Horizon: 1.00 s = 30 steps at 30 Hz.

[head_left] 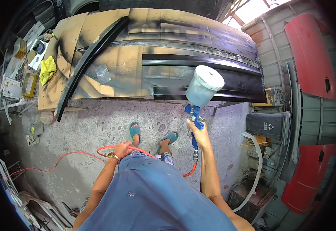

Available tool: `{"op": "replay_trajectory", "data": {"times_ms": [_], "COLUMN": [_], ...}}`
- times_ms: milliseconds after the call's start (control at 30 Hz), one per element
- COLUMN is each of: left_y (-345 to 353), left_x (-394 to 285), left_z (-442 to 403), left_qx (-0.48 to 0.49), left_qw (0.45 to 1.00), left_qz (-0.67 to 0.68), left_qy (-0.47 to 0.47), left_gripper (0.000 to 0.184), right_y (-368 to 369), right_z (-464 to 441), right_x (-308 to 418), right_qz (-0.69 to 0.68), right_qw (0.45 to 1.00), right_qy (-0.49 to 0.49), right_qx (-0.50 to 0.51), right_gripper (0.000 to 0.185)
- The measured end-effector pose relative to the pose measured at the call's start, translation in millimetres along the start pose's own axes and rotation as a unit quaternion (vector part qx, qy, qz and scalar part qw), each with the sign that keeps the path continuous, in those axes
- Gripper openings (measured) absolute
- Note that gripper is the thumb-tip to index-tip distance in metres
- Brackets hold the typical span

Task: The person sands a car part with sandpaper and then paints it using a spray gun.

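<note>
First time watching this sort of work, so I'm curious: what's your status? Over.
Right hand gripping blue spray gun, white cup attached. Left hand holding orange hose. Long black strips lying on bench ahead. Nothing obvious blocking the gun.

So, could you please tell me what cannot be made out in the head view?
All in the head view:
Orange-red hose: its stretch between the left hand and the spray gun is hidden behind the blue shirt.
Trigger: the right hand hides whether it is pulled.
Gold watch: too small to read the time.
Black bin: lettering too small to read.
</note>
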State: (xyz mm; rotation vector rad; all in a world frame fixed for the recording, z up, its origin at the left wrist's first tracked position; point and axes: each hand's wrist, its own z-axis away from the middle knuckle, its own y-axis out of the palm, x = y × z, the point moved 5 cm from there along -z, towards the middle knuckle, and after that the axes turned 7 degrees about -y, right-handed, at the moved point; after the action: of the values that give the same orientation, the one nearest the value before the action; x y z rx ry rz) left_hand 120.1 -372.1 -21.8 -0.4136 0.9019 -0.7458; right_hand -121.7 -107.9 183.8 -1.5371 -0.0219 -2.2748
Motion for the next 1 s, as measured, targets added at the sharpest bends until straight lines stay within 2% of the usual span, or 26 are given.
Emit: {"op": "replay_trajectory", "data": {"times_ms": [200,267,333,467,600,667,800,867,933,1000], "left_y": [-6.1,-7.5,-9.4,-14.3,-17.7,-15.7,-7.6,-9.5,-6.9,-1.7], "left_x": [23.0,27.3,29.8,30.4,24.2,19.0,2.2,-8.2,-14.1,-16.4], "left_z": [5.5,6.4,6.7,5.0,-0.8,-5.9,-11.7,-11.1,-11.3,-12.3], "left_qx": [-0.038,-0.040,-0.041,-0.028,-0.025,-0.020,0.001,0.011,0.020,0.024], "left_qw": [0.999,0.999,0.999,1.000,1.000,1.000,0.999,0.998,0.998,0.997], "left_qz": [0.014,0.010,0.006,0.005,-0.011,-0.007,-0.028,-0.036,-0.043,-0.036], "left_qy": [0.015,0.017,0.021,0.011,0.006,0.013,0.042,0.047,0.051,0.062], "left_gripper": [0.029,0.029,0.030,0.030,0.030,0.030,0.031,0.031,0.031,0.029], "right_y": [47.2,61.5,62.8,32.8,-20.6,-40.3,-29.8,-12.7,6.7,16.5], "right_z": [-0.7,-0.7,-4.9,-13.9,-9.2,-3.9,9.1,13.5,22.1,27.2], "right_x": [9.3,14.6,11.5,-5.5,-21.9,-28.0,-21.3,-25.2,-11.4,-6.6], "right_qz": [0.012,-0.056,-0.045,0.003,0.086,0.098,0.048,0.014,-0.023,-0.051], "right_qw": [0.998,0.993,0.994,1.000,0.971,0.963,0.987,0.996,0.998,0.995], "right_qy": [0.012,0.035,0.026,0.016,-0.057,-0.063,-0.023,0.003,0.048,0.043], "right_qx": [0.052,0.101,0.091,-0.014,-0.214,-0.244,-0.153,-0.086,0.031,0.078], "right_gripper": [0.017,0.018,0.019,0.020,0.021,0.024,0.016,0.016,0.016,0.018]}}
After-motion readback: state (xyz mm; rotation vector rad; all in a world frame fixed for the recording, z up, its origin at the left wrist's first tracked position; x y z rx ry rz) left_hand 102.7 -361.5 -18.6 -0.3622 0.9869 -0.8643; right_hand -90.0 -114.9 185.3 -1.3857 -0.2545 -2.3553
